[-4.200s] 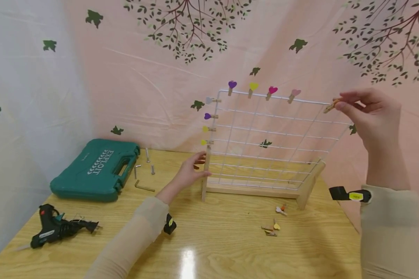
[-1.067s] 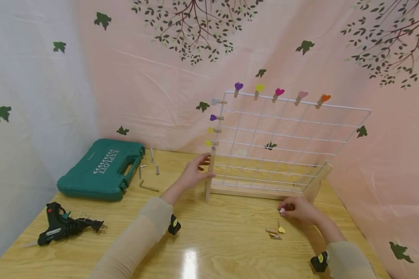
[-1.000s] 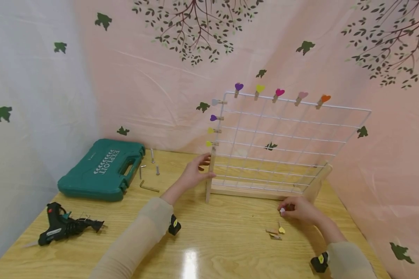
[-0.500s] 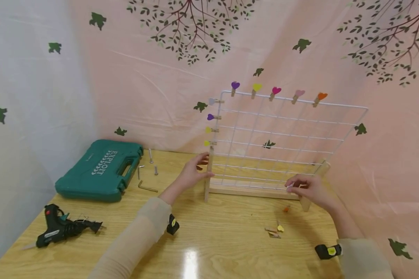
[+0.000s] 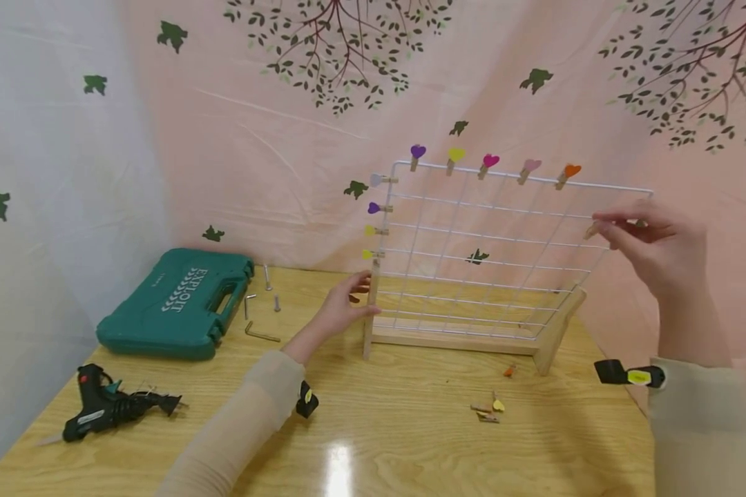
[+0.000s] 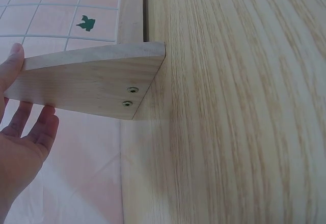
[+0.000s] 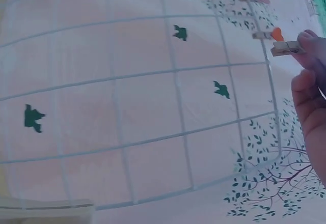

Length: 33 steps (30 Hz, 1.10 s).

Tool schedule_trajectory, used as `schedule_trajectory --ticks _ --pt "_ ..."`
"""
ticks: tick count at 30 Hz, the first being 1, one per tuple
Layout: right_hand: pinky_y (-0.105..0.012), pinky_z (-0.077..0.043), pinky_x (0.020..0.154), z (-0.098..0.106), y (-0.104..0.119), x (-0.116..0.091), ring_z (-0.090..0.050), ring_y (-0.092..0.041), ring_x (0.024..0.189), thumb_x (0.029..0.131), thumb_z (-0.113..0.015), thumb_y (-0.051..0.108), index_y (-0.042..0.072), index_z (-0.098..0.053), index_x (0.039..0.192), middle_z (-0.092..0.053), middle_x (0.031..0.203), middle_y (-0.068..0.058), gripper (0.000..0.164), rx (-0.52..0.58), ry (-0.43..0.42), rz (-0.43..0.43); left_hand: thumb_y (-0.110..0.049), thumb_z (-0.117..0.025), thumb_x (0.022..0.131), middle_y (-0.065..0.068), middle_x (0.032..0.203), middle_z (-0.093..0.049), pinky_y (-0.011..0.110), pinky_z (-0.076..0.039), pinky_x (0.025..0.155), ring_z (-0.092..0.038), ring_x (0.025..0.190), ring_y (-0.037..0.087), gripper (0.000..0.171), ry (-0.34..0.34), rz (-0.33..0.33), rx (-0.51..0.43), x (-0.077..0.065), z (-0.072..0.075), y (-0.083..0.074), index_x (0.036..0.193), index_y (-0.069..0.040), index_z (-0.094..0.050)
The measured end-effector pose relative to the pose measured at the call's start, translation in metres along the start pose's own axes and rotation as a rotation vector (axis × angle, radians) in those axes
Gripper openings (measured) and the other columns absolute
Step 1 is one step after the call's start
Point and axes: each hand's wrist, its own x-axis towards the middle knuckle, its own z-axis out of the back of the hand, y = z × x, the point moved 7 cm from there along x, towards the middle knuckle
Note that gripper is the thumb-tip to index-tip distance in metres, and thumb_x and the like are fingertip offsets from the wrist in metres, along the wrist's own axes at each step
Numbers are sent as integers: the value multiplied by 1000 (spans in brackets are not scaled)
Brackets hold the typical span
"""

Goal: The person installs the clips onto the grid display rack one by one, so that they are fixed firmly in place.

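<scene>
In the head view a white wire grid rack (image 5: 485,241) stands in a wooden base (image 5: 454,339). Heart clothespins line its top bar and left side, the orange-heart clothespin (image 5: 570,172) being rightmost on top. My left hand (image 5: 342,304) holds the upright left side board (image 6: 91,79) of the base, thumb on one side and fingers on the other. A small wooden clothespin (image 7: 286,48) is pinched between thumb and fingertips of my right hand (image 5: 659,245), near the grid's upper right part. Its heart is hidden by the fingers.
Several loose clothespins (image 5: 488,416) and one with an orange heart (image 5: 510,371) lie on the table before the rack. At left are a green tool case (image 5: 177,304), a glue gun (image 5: 112,404), bolts (image 5: 267,277) and a hex key (image 5: 262,333). A printed curtain hangs behind.
The orange-heart clothespin was fixed on the top bar. My right hand then took a pale-heart clothespin from the table and rose to the grid's upper right. My left hand stayed on the board.
</scene>
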Motion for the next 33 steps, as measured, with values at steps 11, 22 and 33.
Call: schedule_trajectory --ticks 11,22,33 --pt "-14 -49 64 33 -13 45 -62 -10 64 69 -66 -14 -19 -63 84 -67 78 -12 16 -137 -237 -74 -33 -72 72 6 123 -51 39 -45 87 -51 111 23 72 -2 0 -10 0 0 -1 133 -15 -38" --pt "-10 -46 58 31 -25 57 -59 -3 60 72 -68 -7 -12 -67 83 -70 78 -4 12 -363 -144 -76 -33 -71 72 4 124 -51 36 -45 87 -51 110 18 73 0 6 14 0 -1 0 133 -16 -36" --pt "-9 -42 54 24 -23 58 -48 -4 50 73 -65 -10 -16 -64 88 -70 79 3 17 -283 -87 -167 -33 -71 72 4 124 -51 37 -45 86 -51 111 22 72 -10 7 1 -2 -1 0 133 -16 -37"
